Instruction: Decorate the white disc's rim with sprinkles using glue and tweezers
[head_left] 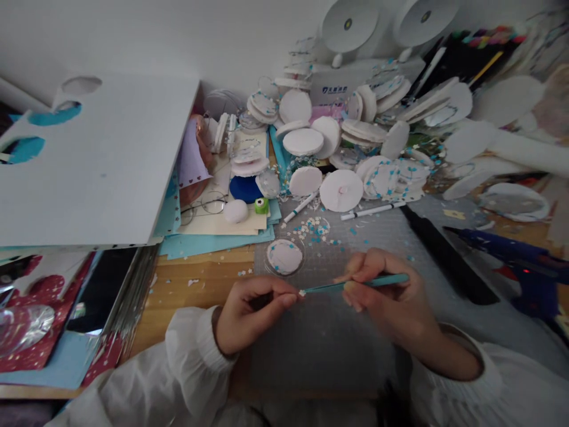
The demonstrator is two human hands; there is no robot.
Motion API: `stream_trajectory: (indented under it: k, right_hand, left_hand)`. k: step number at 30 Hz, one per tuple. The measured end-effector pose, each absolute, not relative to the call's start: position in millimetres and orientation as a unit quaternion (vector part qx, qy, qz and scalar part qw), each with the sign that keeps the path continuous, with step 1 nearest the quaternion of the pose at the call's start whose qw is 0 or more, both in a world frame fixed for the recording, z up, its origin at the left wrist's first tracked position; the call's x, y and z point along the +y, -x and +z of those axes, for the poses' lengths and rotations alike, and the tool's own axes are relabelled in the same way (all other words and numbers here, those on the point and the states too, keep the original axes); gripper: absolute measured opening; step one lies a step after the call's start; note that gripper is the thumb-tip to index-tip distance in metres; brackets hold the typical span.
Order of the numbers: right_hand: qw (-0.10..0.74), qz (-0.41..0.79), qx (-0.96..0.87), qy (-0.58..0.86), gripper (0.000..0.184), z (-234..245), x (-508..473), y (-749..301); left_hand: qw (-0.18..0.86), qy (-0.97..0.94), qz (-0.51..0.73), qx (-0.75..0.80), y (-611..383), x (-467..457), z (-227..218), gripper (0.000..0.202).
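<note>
My right hand (391, 299) grips teal tweezers (324, 287) between thumb and fingers, with their points toward the left. At the tips sits a tiny white paper flower (303, 293), and the thumb and forefinger of my left hand (255, 311) pinch together right at it. I cannot tell which of the two bears the flower. Just beyond my hands lies a round white disc (285, 256) in a wire ring, with a few blue flowers on it. Behind it, loose white and blue paper flowers (313, 230) are scattered on the grey cutting mat (329, 356).
A blue glue gun (511, 249) with a lit red light and a black bar-shaped object (448, 255) lie on the right. White foam discs (341, 191) crowd the back. A green punch (261, 206) sits on paper sheets. At left stands a big white board (111, 160).
</note>
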State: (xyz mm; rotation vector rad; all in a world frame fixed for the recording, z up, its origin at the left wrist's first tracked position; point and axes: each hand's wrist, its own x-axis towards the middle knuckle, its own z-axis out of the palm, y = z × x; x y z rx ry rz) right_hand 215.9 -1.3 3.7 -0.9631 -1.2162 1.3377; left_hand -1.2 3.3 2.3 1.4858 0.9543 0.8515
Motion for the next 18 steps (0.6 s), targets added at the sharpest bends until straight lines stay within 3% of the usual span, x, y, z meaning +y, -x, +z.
stream_trajectory:
  k: [4, 10, 13, 18]
  right_hand:
    - [0.527, 0.370, -0.647, 0.408, 0.015, 10.5, -3.6, -218.3]
    - [0.379, 0.036, -0.897, 0.223, 0.022, 20.2, -17.8, -206.0]
    - [0.329, -0.014, -0.922, 0.206, 0.032, 23.5, -25.4, -196.7]
    - [0.340, -0.028, -0.904, 0.260, 0.028, 16.2, -37.6, -185.2]
  left_hand:
    - [0.586, -0.624, 0.338, 0.392, 0.7, 3.7, 3.4, 0.026]
    - [0.678, -0.580, 0.303, 0.335, -2.5, 0.2, -4.5, 0.051]
    - [0.701, -0.550, 0.300, 0.340, -3.4, -2.9, -8.4, 0.053]
    - [0.726, -0.497, 0.297, 0.372, -2.9, -5.8, -11.4, 0.056]
